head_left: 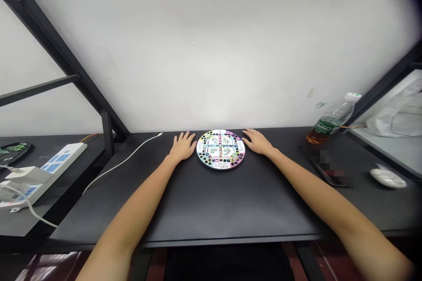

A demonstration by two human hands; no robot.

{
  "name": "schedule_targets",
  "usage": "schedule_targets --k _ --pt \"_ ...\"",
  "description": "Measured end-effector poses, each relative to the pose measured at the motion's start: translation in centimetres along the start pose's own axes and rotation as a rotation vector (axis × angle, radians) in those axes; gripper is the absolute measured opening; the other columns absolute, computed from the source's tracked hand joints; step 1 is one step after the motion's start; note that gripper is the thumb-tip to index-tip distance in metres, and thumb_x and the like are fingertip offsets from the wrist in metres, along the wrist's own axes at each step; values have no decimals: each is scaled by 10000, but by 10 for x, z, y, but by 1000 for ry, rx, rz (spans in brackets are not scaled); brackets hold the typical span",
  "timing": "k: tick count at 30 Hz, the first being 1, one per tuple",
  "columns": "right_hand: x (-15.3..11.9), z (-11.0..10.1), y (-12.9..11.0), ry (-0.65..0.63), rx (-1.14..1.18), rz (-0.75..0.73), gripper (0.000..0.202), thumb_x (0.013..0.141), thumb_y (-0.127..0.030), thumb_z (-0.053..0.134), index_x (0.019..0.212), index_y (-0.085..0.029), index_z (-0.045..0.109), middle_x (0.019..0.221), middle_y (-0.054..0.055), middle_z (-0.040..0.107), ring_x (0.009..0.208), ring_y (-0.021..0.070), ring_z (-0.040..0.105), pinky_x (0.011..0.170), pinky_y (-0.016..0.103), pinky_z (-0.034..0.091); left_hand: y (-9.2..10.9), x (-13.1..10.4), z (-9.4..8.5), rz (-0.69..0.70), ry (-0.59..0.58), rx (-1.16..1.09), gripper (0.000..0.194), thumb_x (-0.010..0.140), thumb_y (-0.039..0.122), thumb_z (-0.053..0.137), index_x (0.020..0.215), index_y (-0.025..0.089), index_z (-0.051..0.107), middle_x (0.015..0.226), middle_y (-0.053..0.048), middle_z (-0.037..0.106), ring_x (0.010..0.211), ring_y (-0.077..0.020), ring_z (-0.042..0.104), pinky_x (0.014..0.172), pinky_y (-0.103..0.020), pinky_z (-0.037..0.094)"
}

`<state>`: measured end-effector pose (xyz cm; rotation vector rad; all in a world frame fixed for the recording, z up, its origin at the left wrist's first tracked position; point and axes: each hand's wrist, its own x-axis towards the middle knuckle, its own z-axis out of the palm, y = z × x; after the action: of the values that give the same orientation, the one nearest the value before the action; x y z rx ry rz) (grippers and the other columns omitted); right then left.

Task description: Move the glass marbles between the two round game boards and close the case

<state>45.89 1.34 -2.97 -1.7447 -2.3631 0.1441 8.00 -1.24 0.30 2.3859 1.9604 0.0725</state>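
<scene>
A round, colourful board game (220, 149) lies flat near the back of the dark table (224, 210). Its face has a cross of dark holes, a ring of more holes round the rim, and printed green figures. On its left, my left hand (182, 146) rests palm down on the table, fingers spread, its thumb close to the rim. My right hand (259, 141) lies flat on the other side, fingers stretched, also beside the board. Neither hand holds anything.
A white cable (123, 161) runs along the table's left part. Further left lies a power strip (54, 169) with plugs. At right stand a bottle of brown drink (329, 123), a dark phone-like object (325, 171) partly blurred, and a white mouse (388, 178). A wall (217, 52) rises behind.
</scene>
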Motion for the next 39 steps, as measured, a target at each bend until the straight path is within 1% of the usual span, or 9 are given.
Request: schedule_targets --k 19,28,34,39 --pt "0 1 0 11 0 0 657 1000 -548 319 1488 -135 467 1573 147 384 1460 311 327 1203 473 245 -1 0 1 -3 4 -11 624 1003 532 215 1536 239 351 1638 -87 263 1508 -340 204 1199 -578 186" --pt "0 0 0 -4 -4 12 666 1001 -552 307 1501 -136 449 1585 142 366 1469 306 310 1207 466 235 0 0 1 0 9 -25 623 1001 526 223 1535 231 353 1636 -97 267 1505 -349 208 1197 -587 183" --pt "0 1 1 -2 -5 5 668 1002 -552 307 1502 -131 447 1578 148 376 1465 308 316 1205 470 240 -1 1 2 6 12 -20 625 1002 533 217 1535 237 352 1636 -95 270 1504 -346 211 1196 -587 187" --pt "0 2 1 4 -5 4 656 1003 -558 307 1494 -149 458 1580 136 376 1468 303 313 1204 472 245 -2 1 3 3 13 -22 625 1001 546 213 1535 251 348 1638 -85 265 1507 -339 205 1198 -579 185"
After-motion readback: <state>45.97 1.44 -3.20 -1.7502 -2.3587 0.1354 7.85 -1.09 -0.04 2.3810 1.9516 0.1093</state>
